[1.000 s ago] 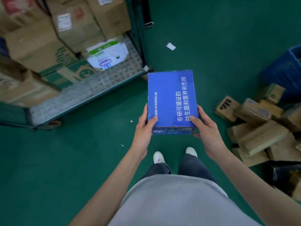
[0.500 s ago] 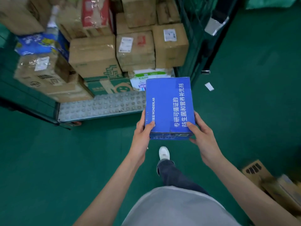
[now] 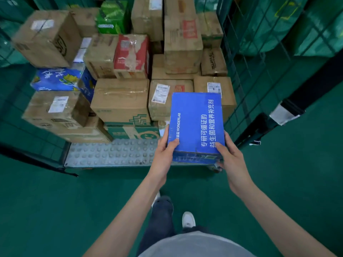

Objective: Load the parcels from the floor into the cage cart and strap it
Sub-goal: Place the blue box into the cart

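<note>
Item in transit: blue WONDERLAB carton, flat and rectangular, white Chinese lettering along its top face. Held level in the air just in front of the cage cart, its far end over the cart's studded metal deck near the right front corner; not yet set down.

Holders: left hand grips the near left corner, thumb on top, fingers curled beneath. Right hand grips the near right corner in the same way. Both are wrapped on the carton; neither is free.

Cart contents: loading well advanced, by the look of it. Brown cardboard parcels stacked several layers high at the back and middle, most bearing white shipping labels. Among them a red-and-white wrapped box, a green carton at the top rear, and a blue printed case on the left. A strip of bare deck lies open along the front edge (the likeliest landing spot for this carton, in my judgement).

Outstanding: placing this carton. Whether more parcels wait on the floor cannot be told, since only bare green floor shows near the feet. A black strap hangs slack at the cart's right side, unfastened, so strapping is yet to do.
</note>
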